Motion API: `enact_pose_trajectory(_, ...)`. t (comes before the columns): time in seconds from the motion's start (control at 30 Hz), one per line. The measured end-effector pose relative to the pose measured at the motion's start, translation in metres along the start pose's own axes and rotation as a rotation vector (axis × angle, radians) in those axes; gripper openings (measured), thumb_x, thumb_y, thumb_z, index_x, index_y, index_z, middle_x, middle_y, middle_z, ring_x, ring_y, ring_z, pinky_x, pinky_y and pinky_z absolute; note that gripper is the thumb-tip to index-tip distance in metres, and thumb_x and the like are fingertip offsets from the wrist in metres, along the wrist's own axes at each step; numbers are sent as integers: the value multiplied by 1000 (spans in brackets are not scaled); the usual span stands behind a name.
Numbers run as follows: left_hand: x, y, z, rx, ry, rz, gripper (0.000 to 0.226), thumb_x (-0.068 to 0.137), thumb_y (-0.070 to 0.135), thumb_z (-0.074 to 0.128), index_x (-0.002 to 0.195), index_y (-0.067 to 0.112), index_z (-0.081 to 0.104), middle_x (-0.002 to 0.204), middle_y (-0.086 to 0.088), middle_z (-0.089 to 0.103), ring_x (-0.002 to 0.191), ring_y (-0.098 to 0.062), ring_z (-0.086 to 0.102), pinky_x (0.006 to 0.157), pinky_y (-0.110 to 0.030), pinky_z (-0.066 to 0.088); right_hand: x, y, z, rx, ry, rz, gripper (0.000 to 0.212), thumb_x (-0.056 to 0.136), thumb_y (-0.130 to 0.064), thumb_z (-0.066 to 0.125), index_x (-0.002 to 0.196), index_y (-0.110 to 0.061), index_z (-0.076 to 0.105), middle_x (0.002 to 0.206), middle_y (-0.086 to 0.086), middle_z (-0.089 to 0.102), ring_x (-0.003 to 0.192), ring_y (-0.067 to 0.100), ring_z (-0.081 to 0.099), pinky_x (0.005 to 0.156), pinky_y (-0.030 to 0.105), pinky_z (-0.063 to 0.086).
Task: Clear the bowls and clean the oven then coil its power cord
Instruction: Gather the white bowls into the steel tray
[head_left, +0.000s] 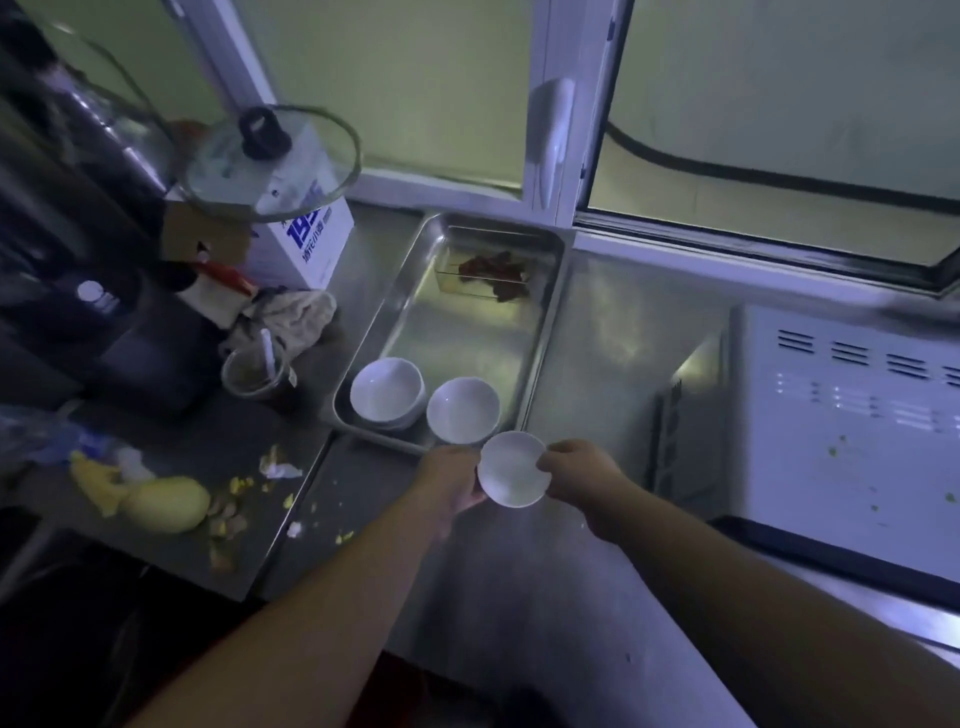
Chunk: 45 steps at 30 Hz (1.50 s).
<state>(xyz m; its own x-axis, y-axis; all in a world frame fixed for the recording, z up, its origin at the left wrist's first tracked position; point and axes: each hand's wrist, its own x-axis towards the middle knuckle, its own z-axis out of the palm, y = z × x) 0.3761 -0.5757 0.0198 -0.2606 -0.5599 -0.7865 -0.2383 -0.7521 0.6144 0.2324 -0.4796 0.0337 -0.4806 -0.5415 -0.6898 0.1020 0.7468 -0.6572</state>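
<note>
I hold a small white bowl (511, 470) over the steel counter, just in front of the metal tray (540, 332). My left hand (449, 480) grips its left rim and my right hand (582, 470) pinches its right rim. In the tray's near end sit a stack of white bowls (387, 392) and a single white bowl (462, 408). The white oven (852, 431) stands at the right, with crumbs on its top. Its power cord is not visible.
A clear dish with red scraps (491, 273) lies at the tray's far end. Left of the tray are a plastic cup (254, 374), a rag (298, 317), a white box (306, 234) under a glass lid (270, 161), and food scraps (166, 501).
</note>
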Motion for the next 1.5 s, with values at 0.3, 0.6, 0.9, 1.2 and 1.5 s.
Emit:
enact_pose_trajectory(0.3, 60, 70, -15, 132, -39, 32, 25, 96, 3, 61, 120, -1, 68, 116, -22, 71, 104, -37, 70, 75, -48, 64, 47, -56, 23, 79, 75, 15, 45, 69, -31, 59, 108, -14, 73, 106, 12, 69, 99, 34, 67, 91, 47, 57)
enact_pose_trajectory(0.6, 124, 143, -5, 408, -43, 183, 25, 72, 18, 59, 84, 4, 76, 97, -26, 75, 98, -45, 72, 91, -61, 56, 116, -109, 25, 136, 150, -23, 48, 90, -24, 59, 136, -11, 59, 120, 13, 64, 105, 31, 63, 77, 34, 51)
enact_pose_trajectory(0.9, 256, 121, -14, 616, -17, 136, 28, 68, 28, 58, 83, 15, 77, 82, -17, 76, 87, -40, 75, 82, -64, 59, 159, -109, 43, 111, 147, 47, 43, 89, -22, 60, 130, -11, 60, 111, 11, 64, 94, 28, 65, 82, 40, 58)
enact_pose_trajectory(1.2, 224, 133, 1, 681, -6, 98, 28, 77, 26, 55, 83, 8, 75, 85, -18, 76, 82, -38, 75, 83, -58, 61, 173, -101, 62, 132, 78, 123, 52, 94, -24, 61, 142, -8, 49, 113, 11, 56, 101, 31, 61, 94, 46, 56)
enact_pose_trajectory(1.5, 228, 127, 0, 797, -7, 79, 33, 76, 30, 52, 89, 7, 73, 87, -20, 75, 89, -41, 73, 85, -51, 61, 179, -103, 70, 97, 40, 175, 66, 89, -33, 62, 149, -12, 42, 133, 16, 55, 110, 37, 62, 97, 52, 55)
